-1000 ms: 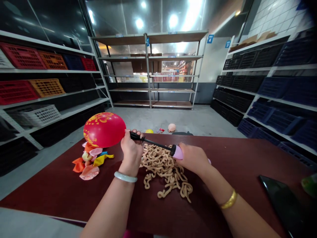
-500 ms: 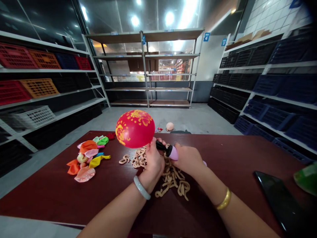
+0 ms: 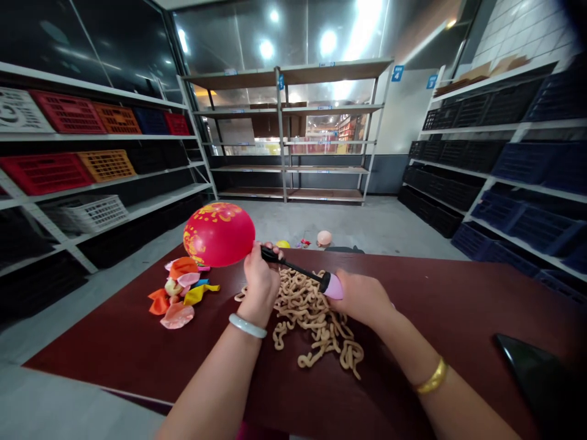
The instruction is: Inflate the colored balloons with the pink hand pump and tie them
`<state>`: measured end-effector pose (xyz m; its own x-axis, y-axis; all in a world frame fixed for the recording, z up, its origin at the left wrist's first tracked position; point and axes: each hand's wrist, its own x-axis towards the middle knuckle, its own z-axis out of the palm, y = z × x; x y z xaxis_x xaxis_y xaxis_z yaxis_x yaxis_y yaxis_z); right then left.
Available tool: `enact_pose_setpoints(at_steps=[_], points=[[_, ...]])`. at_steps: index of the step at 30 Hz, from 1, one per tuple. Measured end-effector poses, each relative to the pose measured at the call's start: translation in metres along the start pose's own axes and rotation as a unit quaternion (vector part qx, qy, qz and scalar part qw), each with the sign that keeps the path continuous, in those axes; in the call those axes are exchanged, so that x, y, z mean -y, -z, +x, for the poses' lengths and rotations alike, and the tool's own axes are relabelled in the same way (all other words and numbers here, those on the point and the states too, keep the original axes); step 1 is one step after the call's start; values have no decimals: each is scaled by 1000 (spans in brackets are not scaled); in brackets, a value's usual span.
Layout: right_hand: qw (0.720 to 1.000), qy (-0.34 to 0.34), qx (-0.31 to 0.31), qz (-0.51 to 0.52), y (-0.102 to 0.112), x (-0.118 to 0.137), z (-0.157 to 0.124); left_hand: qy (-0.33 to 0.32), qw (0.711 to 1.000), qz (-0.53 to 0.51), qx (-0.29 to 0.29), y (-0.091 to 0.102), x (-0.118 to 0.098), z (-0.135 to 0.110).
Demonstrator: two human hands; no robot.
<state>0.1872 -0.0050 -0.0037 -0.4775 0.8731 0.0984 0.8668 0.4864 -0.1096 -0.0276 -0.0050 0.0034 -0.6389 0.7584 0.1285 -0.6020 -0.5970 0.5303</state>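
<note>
An inflated red balloon (image 3: 219, 234) with yellow print hangs above the table, to the left of my left hand (image 3: 262, 272). That hand is closed around the balloon's neck and the black nozzle end of a hand balloon pump (image 3: 302, 269). My right hand (image 3: 360, 296) is wrapped round the pump's pink-purple body, of which only the front end shows. Between the two hands the pump's black rod is pulled out. Below them lies a heap of beige, curled, rope-like pieces (image 3: 316, 318). To the left is a pile of uninflated balloons (image 3: 183, 290) in several colours.
A black phone-like slab (image 3: 527, 366) lies at the right of the dark red table (image 3: 435, 305). Beyond the far edge, a pale balloon (image 3: 324, 238) and a yellow round thing (image 3: 283, 244) show. Shelves with crates (image 3: 59, 171) line the sides; a rack (image 3: 284, 134) stands behind.
My hands have moved apart, drawing the pump's rod out. The left hand and the red balloon went left. More of the beige heap shows, and the whole view has shifted slightly.
</note>
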Motion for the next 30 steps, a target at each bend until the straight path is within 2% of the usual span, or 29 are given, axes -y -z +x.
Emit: enact_pose_setpoints(at_steps=[4,7,10,16,20,25,30], points=[[1000,13,-4,-5,-1,-7,0,-12,1000,-10,-20,8,-13,16],[1000,14,-13,-20,-1,-11,0,-15,1000,-11,-23,8,-8,13],[999,15,-22,-35,-1,-11,-1,-1,1000,-11,-12,5,9,-1],[1000,12,-23,-17,-1,-3,-4,76,997,6,13,-7,52,-50],[1000,3,-29,-6,1,3,-6,92,996,4,14,-12,65,-68],[1000,-3,-25,12,2,8,-5,75,997,10,10,-15,57,-61],[1000,0,-3,26,-1,3,0,50,999,14,0,-10,26,-30]])
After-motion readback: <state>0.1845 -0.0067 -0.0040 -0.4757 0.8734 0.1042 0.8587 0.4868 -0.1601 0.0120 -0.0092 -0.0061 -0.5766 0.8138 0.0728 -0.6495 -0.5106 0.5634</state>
